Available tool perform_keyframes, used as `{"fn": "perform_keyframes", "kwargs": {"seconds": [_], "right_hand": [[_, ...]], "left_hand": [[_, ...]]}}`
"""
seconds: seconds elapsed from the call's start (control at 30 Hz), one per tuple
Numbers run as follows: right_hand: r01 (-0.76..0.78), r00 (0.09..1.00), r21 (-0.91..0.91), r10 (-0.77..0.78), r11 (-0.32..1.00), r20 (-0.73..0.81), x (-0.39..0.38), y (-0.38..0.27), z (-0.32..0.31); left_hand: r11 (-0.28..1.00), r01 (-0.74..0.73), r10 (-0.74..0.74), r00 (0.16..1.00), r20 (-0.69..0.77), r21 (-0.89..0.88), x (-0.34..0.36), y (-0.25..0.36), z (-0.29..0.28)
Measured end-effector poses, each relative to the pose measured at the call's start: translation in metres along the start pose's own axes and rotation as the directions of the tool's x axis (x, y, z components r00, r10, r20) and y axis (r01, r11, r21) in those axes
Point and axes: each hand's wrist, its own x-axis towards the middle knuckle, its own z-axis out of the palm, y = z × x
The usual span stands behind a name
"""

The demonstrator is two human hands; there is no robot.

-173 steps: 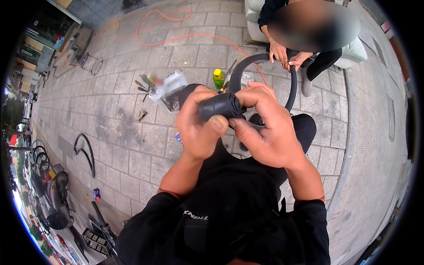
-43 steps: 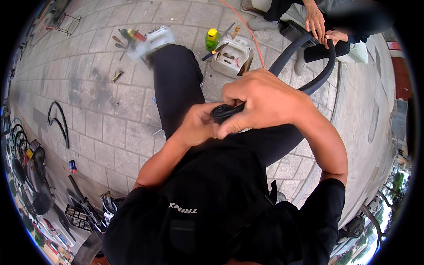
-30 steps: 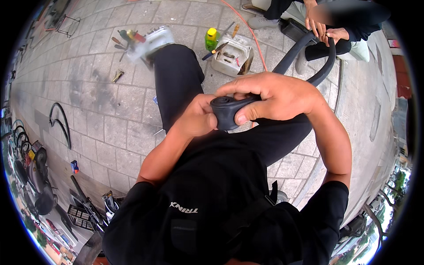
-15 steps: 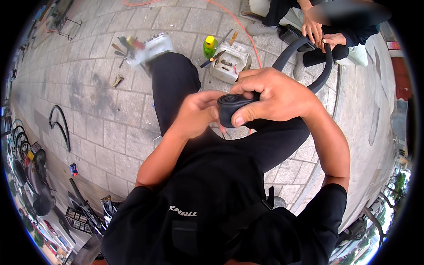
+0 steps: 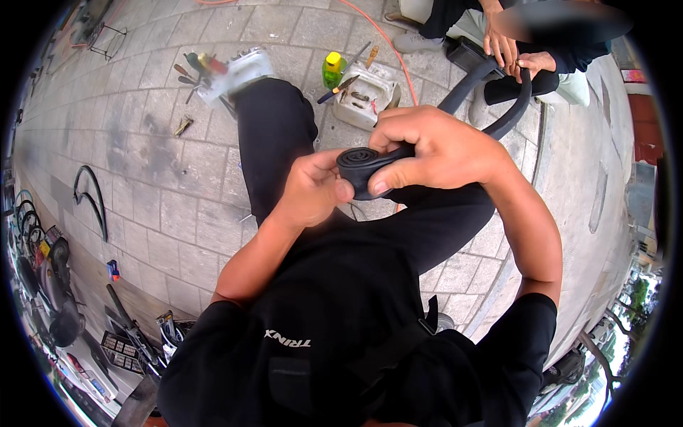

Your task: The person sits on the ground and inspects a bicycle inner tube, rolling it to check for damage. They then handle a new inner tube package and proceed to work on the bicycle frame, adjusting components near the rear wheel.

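A black rubber inner tube [image 5: 358, 172] is coiled at one end into a tight roll in front of me, its spiral edge facing up. My left hand [image 5: 316, 188] grips the roll from its left side, thumb against the front. My right hand [image 5: 437, 151] pinches the flattened tube at the roll's right, thumb in front and fingers behind. Beyond my right hand the tube runs on as a loop, and its far bend is in the hands of another person [image 5: 523, 60] seated at the upper right.
White trays stand on the paving: one [image 5: 366, 114] with tools, another [image 5: 245, 67] blurred. Beside the first is a green bottle with a yellow cap [image 5: 332, 70]. An orange hose [image 5: 398, 53] crosses behind. A loose black rubber strip [image 5: 102, 206] lies left, near parked vehicles.
The roll and both my hands have shifted slightly left, and more of the coiled spiral shows. My left fingers sit closer around the roll. The other person's hands look much the same.
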Motion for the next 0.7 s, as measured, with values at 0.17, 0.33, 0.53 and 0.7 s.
{"fn": "perform_keyframes", "kwargs": {"seconds": [0.17,0.33,0.53,0.7], "right_hand": [[0.093,0.995,-0.003,-0.093,0.996,-0.020,-0.015,0.002,-0.007],[-0.034,0.999,0.113,0.035,0.993,-0.002,-0.008,0.001,-0.016],[-0.125,0.992,0.103,0.122,0.987,0.033,0.000,0.003,-0.020],[0.110,0.994,0.037,-0.110,0.993,0.018,0.007,0.012,-0.022]], "left_hand": [[0.998,0.001,0.001,0.999,0.040,-0.069,0.010,0.001,-0.002],[0.979,0.035,0.006,0.980,0.198,-0.200,0.021,0.000,-0.009],[0.963,0.152,-0.084,0.954,0.286,-0.223,0.030,-0.002,-0.024],[0.912,0.263,-0.159,0.934,0.321,-0.315,0.042,0.001,-0.020]]}}
